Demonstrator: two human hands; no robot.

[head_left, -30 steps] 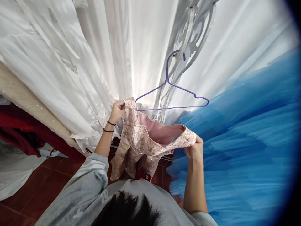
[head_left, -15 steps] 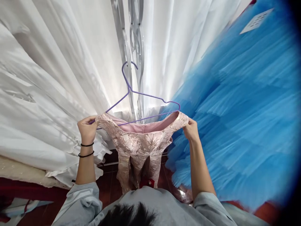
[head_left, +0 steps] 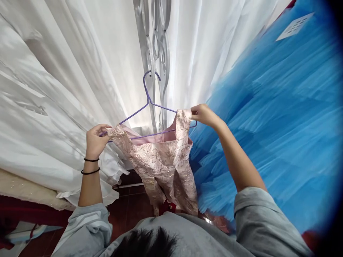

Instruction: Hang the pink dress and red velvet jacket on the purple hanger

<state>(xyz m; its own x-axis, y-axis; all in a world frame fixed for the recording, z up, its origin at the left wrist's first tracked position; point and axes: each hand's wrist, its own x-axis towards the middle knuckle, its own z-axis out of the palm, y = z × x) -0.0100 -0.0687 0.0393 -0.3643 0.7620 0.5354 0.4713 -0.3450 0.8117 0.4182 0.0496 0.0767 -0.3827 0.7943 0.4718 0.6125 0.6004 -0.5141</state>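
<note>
A pink dress (head_left: 158,155) with a gold leaf pattern hangs in front of me on a thin purple clothes hanger (head_left: 134,113). The hanger's hook sits on a silver scrollwork rack post (head_left: 160,50). At the hanger's left end, my left hand (head_left: 96,140) is closed, gripping the dress's shoulder together with the hanger tip. My right hand (head_left: 205,115) pinches the other shoulder strap, which lies over the hanger's right arm, inward of its tip. The bare right end of the hanger shows just below my right fingers. The lower part of the dress drops toward my body.
White draped fabric (head_left: 53,92) fills the left and back. A large blue tulle gown (head_left: 268,117) takes up the right side, with a white tag (head_left: 294,26) on it. Dark red floor tiles (head_left: 128,207) show below.
My right hand has risen and moved inward along the hanger, bringing the right shoulder strap with it. The dress's lower part has swung right. My left hand keeps its hold.
</note>
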